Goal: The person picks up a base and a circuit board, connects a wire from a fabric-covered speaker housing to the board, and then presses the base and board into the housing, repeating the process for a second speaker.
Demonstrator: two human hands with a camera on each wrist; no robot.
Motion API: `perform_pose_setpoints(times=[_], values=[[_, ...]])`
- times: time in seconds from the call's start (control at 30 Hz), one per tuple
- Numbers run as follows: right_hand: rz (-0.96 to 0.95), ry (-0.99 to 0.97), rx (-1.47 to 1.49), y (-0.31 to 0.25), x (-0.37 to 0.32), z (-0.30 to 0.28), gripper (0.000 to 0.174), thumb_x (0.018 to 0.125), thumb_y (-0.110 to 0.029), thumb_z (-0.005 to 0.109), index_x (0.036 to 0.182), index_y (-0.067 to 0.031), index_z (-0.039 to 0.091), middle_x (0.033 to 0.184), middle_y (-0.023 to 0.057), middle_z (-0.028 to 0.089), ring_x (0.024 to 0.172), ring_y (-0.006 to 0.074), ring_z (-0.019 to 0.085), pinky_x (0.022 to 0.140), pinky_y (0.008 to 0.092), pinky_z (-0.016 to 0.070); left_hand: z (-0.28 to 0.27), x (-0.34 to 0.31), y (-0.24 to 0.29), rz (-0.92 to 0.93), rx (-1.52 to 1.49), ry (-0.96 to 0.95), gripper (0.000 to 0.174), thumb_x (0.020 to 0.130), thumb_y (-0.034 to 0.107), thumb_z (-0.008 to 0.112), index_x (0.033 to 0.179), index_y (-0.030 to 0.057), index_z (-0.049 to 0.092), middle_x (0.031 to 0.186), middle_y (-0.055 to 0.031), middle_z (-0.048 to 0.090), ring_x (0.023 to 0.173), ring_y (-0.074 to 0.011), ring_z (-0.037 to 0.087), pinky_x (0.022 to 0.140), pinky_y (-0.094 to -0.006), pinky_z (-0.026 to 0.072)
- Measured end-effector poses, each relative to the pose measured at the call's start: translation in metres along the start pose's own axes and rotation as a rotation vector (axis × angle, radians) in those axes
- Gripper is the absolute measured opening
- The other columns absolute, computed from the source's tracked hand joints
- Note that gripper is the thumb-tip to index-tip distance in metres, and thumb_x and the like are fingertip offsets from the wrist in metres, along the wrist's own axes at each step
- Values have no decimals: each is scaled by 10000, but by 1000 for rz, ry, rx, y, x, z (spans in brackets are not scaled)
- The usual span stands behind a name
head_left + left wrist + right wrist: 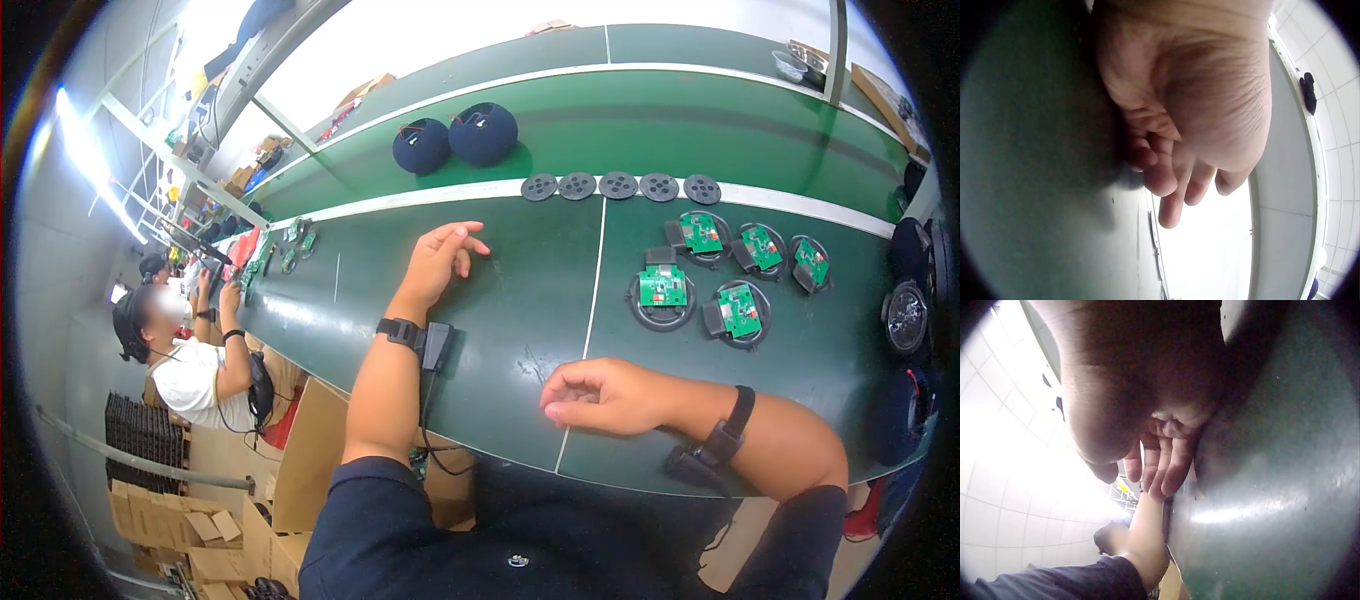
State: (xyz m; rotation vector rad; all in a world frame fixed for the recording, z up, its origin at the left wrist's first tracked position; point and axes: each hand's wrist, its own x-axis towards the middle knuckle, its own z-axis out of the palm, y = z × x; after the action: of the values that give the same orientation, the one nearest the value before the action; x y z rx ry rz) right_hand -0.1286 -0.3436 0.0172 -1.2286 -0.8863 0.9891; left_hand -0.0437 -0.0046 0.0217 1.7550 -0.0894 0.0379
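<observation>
My left hand [439, 262] is over the green table [500, 340] with fingers loosely bent and nothing between them. In the left wrist view, its fingers [1172, 206] hang relaxed close to the tabletop. My right hand [610, 396] rests at the near side of the table, beside a white line, also holding nothing. Loosely curled fingers [1175, 465] show in the right wrist view. To the right of my hands are several black round rings with green circuit boards [663, 288] on them. A row of dark perforated discs [619, 186] lies along the white divider.
Two dark blue round shells [484, 134] with wires stand on the far strip. More dark shells and a round speaker [906, 317] crowd the right edge. A seated person [205, 370] works further along at left. Cardboard boxes [312, 455] stand below the table edge.
</observation>
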Motion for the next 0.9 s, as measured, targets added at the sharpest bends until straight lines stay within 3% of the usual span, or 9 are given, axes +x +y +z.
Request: perform_pose_setpoints(times=[0.3,0.43,0.53,0.6,0.63,0.7,0.73,0.8,0.9], values=[[71,-56,-25,0,1,-1,235,997,-195,619,1138,-6,621,1022,24,650,951,87,604,866,268,499,12,2,2,9,47,98,317,1036,210,514,1270,7,578,1030,-100,709,674,-76,601,579,-182,462],[-64,4,-117,1,1,0,282,1001,-305,616,1078,-34,635,926,19,672,846,84,618,778,270,514,20,15,14,-124,172,123,302,1001,250,583,1203,25,594,1047,-94,700,718,-80,605,614,-206,465],[-44,-7,-73,-5,0,-1,316,1015,-344,584,1050,-34,632,904,19,660,834,86,612,759,269,513,24,39,25,-227,293,157,345,958,305,645,1140,17,592,1005,-106,693,797,-172,646,696,-268,508],[-2,-27,-8,-5,0,-3,345,1026,-372,559,1032,-34,631,890,17,650,825,87,608,744,266,512,23,61,27,141,880,257,446,911,324,686,1185,-3,554,1073,-158,655,954,-317,653,831,-370,525],[9,-34,23,-4,2,-4,383,1036,-402,524,1018,-34,629,882,14,640,819,87,602,733,262,510,23,71,29,140,880,250,446,911,324,686,1185,-3,554,1073,-158,655,954,-317,653,831,-370,525],[26,-33,61,-3,1,-5,423,1046,-432,489,1004,-34,627,874,11,629,813,88,595,722,259,508,27,93,32,252,1006,320,576,871,318,713,1291,-5,486,1265,-212,558,1121,-421,584,957,-442,487],[30,-30,65,-4,1,-5,444,1049,-446,469,998,-35,626,876,12,626,807,89,591,715,256,506,25,105,30,252,1000,315,576,871,318,713,1291,-5,486,1265,-212,558,1121,-421,584,957,-442,487],[38,-19,72,-5,1,-6,465,1053,-461,448,993,-35,625,879,13,622,802,89,587,708,253,504,19,127,25,325,1092,335,675,854,301,724,1389,25,419,1438,-210,421,1187,-416,561,988,-449,479],[21,-45,70,-3,2,-8,394,1068,-358,449,1038,-13,637,946,43,660,844,111,620,745,275,520,16,146,25,346,1203,275,793,831,285,750,1475,53,349,1513,-209,349,1239,-422,535,1020,-449,470]])
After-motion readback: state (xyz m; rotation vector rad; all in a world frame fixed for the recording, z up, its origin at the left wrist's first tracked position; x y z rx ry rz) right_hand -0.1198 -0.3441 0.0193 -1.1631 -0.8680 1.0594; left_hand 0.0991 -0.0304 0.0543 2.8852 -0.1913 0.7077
